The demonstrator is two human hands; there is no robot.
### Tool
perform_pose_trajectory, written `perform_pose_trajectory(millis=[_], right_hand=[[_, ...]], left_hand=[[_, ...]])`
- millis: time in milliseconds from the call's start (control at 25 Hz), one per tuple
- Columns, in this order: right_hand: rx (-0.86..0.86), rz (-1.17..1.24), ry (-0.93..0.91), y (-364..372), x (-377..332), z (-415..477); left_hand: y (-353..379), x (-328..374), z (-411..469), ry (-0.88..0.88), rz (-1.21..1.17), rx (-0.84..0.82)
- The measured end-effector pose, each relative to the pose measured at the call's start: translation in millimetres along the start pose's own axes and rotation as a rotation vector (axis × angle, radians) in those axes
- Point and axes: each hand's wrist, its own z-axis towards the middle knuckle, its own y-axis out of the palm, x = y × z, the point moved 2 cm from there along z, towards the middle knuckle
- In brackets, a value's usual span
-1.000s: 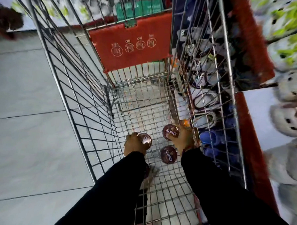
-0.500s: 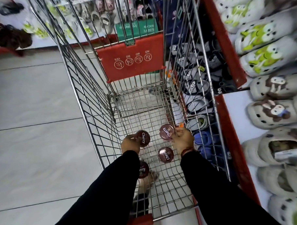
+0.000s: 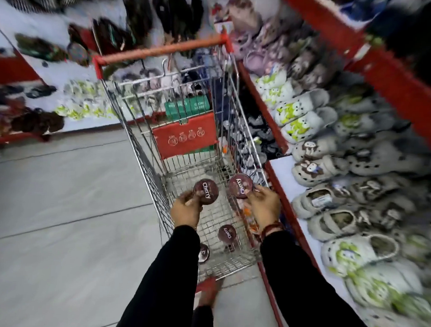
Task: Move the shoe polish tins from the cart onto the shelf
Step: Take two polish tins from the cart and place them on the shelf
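Note:
My left hand [image 3: 185, 209] grips a round dark-red shoe polish tin [image 3: 205, 191] marked "Cherry", held above the wire cart's [image 3: 145, 165] basket. My right hand [image 3: 264, 207] grips a second tin [image 3: 240, 186] near the cart's right side. A third tin [image 3: 227, 233] lies on the cart floor between my arms. A fourth tin [image 3: 203, 253] lies lower left, partly hidden by my left sleeve. The shelf [image 3: 285, 176] with a red edge runs along the right of the cart.
Grey and white clogs [image 3: 303, 117] with green and brown figures fill the shelf at right. A red child-seat flap [image 3: 185, 134] and a red handle [image 3: 162, 49] sit at the cart's far end. Grey tiled floor [image 3: 59, 206] lies left. More footwear lines the far wall.
Both hands have lifted their tins up off the cart floor. The view has tilted upward, bringing the shelf and the cart handle into sight.

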Motion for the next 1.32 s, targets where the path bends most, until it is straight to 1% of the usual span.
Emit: perform_pose_trajectory(millis=[80, 120, 240, 400, 480, 640, 720, 840, 920, 1000, 1120, 1200, 1320], right_hand=[[0.008, 0.049, -0.092, -16.6, -28.9, -23.4], [0.023, 0.063, -0.138, -28.6, -45.4, -37.6], [0.112, 0.090, -0.269, -68.6, -92.6, -78.2], [0.202, 0.137, -0.460, -129.1, -148.8, -130.8], [0.254, 0.183, -0.521, -166.9, -172.8, -158.2], [0.375, 0.286, -0.618, -250.9, -201.4, -200.0], [0.459, 0.320, -0.637, -292.7, -203.7, -217.5], [0.586, 0.357, -0.650, -348.2, -199.9, -243.7], [0.683, 0.367, -0.648, -384.7, -192.0, -262.4], [0.784, 0.359, -0.632, -417.5, -181.8, -279.0], [0.945, 0.341, -0.573, -462.9, -159.1, -301.2], [1.047, 0.294, -0.502, -490.4, -142.3, -316.7], [1.129, 0.242, -0.363, -521.8, -119.1, -334.9]], left_hand=[[-1.7, 26.2, -30.2, 0.043, -0.087, -0.041], [-1.1, 39.0, -48.3, 0.092, -0.103, -0.078], [1.0, 80.6, -102.9, 0.237, -0.104, -0.174], [20.3, 118.0, -147.2, 0.420, -0.112, -0.308], [37.6, 135.2, -178.4, 0.498, -0.090, -0.392], [88.3, 161.9, -252.8, 0.592, -0.100, -0.639], [117.3, 166.3, -286.7, 0.611, -0.101, -0.740], [158.6, 164.6, -340.3, 0.582, -0.102, -0.929], [189.3, 156.3, -373.5, 0.577, -0.065, -1.038], [216.3, 144.2, -402.6, 0.588, -0.008, -1.107], [249.0, 117.6, -447.0, 0.611, 0.094, -1.209], [266.3, 97.3, -477.0, 0.618, 0.187, -1.290], [288.8, 67.3, -511.9, 0.624, 0.356, -1.360]])
